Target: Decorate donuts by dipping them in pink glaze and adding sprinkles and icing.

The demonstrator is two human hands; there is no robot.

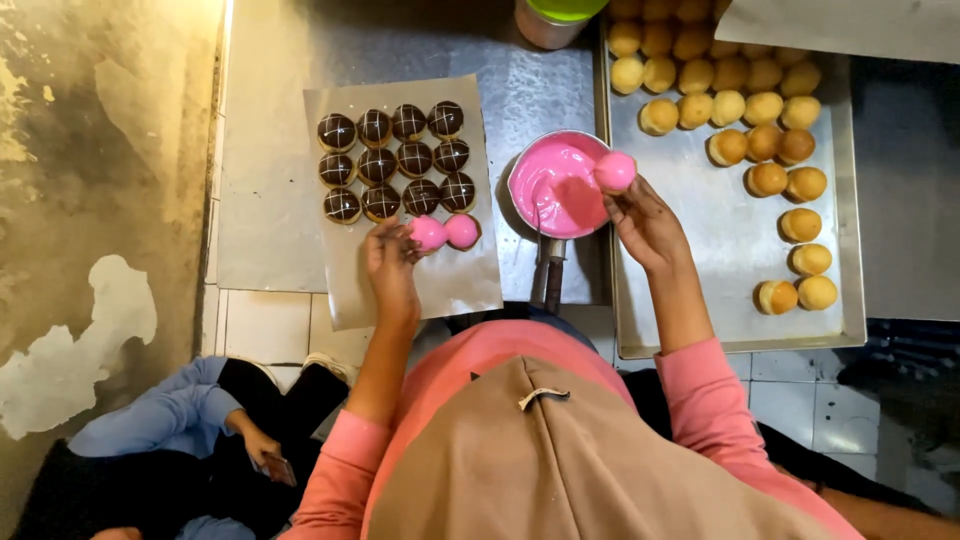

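My left hand [391, 260] rests on a sheet of baking paper [455, 285] and its fingertips hold a pink-glazed bun [428, 233]. A second pink bun [462, 231] lies right beside it. Above them sit several chocolate-glazed buns [395, 160] with white crossed lines, in rows. My right hand [645, 222] holds another bun [614, 171] with pink glaze just over the right rim of a small pan of pink glaze [553, 187].
A metal tray [720, 250] on the right carries several plain golden buns [745, 105]. The pan's handle [548, 275] points toward me. A green-lidded container [553, 17] stands at the back. Another person in blue [175, 415] sits at lower left holding a phone.
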